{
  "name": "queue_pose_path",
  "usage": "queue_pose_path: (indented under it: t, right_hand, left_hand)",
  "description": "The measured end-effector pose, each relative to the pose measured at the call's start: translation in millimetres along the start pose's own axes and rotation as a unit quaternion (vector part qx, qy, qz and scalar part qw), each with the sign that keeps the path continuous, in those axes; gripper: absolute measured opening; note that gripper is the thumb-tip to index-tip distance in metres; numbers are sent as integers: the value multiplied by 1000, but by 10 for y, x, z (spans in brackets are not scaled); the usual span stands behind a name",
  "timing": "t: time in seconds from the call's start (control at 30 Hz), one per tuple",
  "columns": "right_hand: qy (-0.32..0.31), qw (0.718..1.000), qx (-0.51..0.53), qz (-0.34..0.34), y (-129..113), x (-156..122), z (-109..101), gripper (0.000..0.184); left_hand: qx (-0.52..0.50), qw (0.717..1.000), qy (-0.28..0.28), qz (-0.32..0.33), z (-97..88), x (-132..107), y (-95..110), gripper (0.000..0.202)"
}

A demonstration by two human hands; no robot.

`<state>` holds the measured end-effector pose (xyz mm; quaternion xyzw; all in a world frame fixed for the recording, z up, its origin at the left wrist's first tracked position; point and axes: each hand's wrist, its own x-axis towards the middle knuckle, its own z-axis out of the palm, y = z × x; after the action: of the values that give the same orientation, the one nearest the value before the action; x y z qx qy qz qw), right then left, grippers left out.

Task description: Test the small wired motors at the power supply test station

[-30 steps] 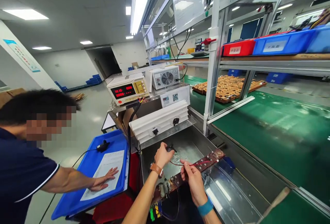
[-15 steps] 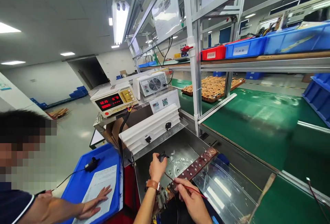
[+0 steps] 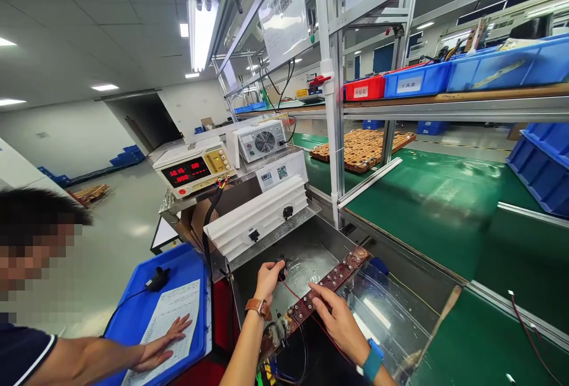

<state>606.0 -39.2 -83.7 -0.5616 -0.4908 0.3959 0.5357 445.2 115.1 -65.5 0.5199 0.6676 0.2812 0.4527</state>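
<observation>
My left hand (image 3: 268, 281), with a brown watch strap at the wrist, is closed on a small black device (image 3: 281, 273) over a metal tank of water (image 3: 311, 264). Fingers cover most of the device, so its kind stays unclear. A thin red wire (image 3: 294, 294) runs from it across a brown strip with rows of metal studs (image 3: 335, 279) and down beneath my right hand. Above that strip, my right hand (image 3: 335, 316) has its index finger stretched and thumb apart, holding nothing I can see. A blue band circles that wrist.
A power supply with red digits (image 3: 185, 171) stands behind a white ribbed housing (image 3: 258, 220). At left, a co-worker's hand (image 3: 166, 344) rests on a paper (image 3: 173, 309) in a blue tray (image 3: 133, 291). An upright post (image 3: 334, 137) rises beside the green bench (image 3: 427, 196).
My left hand has shifted slightly right, with the black device lower in it. My right hand has let go of the red wire and spread its fingers. Digits on the power supply have changed.
</observation>
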Motion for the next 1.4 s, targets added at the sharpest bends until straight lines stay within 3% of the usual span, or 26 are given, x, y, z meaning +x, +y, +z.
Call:
queue_pose_path:
  t: [0.13, 0.37, 0.57, 0.67, 0.77, 0.83, 0.9, 0.97, 1.03, 1.1, 1.17, 1.23, 1.3, 1.4]
  right_hand:
    - [-2, 999, 44, 17, -64, 176, 86, 61]
    - [-19, 996, 77, 51, 84, 376, 335, 75]
    - [-1, 996, 40, 75, 128, 302, 367, 63]
    - [30, 996, -32, 73, 121, 235, 343, 61]
    - [14, 993, -96, 61, 112, 172, 351, 62]
    - [-18, 992, -115, 56, 99, 139, 378, 51]
    - [-52, 994, -69, 64, 82, 119, 410, 44]
    - [-92, 989, 47, 105, 66, 116, 436, 54]
    - [-135, 962, 161, 175, 47, 126, 446, 69]
    - [-160, 933, 221, 236, 19, 143, 435, 70]
    - [-137, 918, 258, 268, -25, 162, 405, 62]
    - [-76, 912, 296, 274, -78, 187, 358, 58]
    - [-13, 909, 325, 261, -122, 226, 289, 63]
    - [66, 901, 350, 246, -141, 301, 131, 75]
  left_hand:
    - [-147, 985, -86, -40, -7, -139, 39, 57]
    - [-202, 971, -108, -67, -22, -190, 84, 65]
    - [-122, 992, 15, -4, 16, -79, -20, 70]
    - [-119, 992, 39, -10, 35, -71, -47, 74]
    - [-175, 983, -30, -37, 43, -116, -18, 75]
    - [-216, 972, -72, -50, 41, -147, 17, 74]
    - [-219, 972, -68, -49, 33, -158, 48, 73]
    - [-200, 979, -29, -28, 23, -154, 66, 72]
    - [-172, 985, 22, 9, 16, -159, 77, 72]
    - [-138, 988, 48, 45, 19, -198, 95, 73]
    - [-104, 992, 13, 66, 39, -282, 130, 75]
    - [-66, 993, -59, 74, 80, -393, 186, 77]
    - [-23, 989, -124, 82, 141, -494, 259, 76]
    - [86, 975, -176, 101, 277, -586, 382, 77]
